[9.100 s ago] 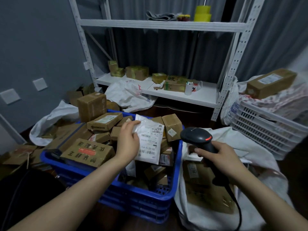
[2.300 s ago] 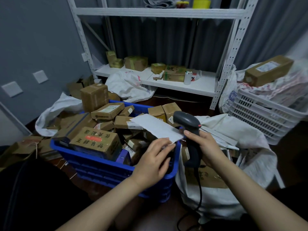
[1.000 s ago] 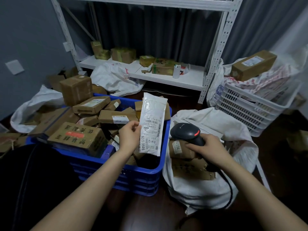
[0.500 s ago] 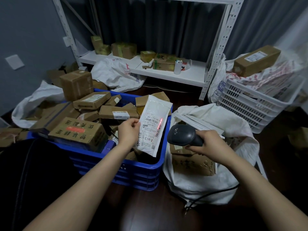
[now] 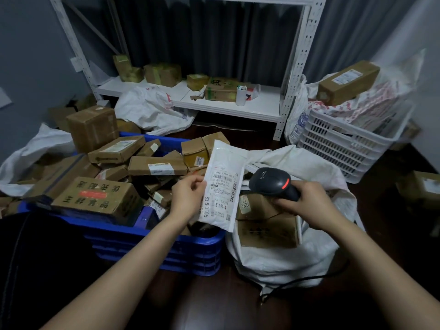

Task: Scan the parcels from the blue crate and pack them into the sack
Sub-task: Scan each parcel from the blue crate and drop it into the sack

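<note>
My left hand (image 5: 188,196) pinches the left edge of a flat white parcel bag (image 5: 223,184), its printed label facing me, over the right end of the blue crate (image 5: 166,248). The crate is heaped with several brown cardboard parcels (image 5: 97,201). My right hand (image 5: 307,203) grips a black barcode scanner (image 5: 273,183) with a red light, its head close to the label's right side. Below the scanner the white sack (image 5: 285,260) stands open with brown boxes (image 5: 266,229) inside. The scanner's cable (image 5: 297,282) trails over the sack's front.
A white slotted crate (image 5: 345,148) with bags and a long box (image 5: 347,82) stands at right. A white metal shelf (image 5: 226,106) behind holds small boxes. Loose sacks (image 5: 152,110) and boxes lie left of the blue crate. Dark floor (image 5: 214,303) lies in front.
The white parcel bag has shifted right, toward the sack. The scanner's head has turned closer to the label, and the red scan line seen on the label half a second ago is gone.
</note>
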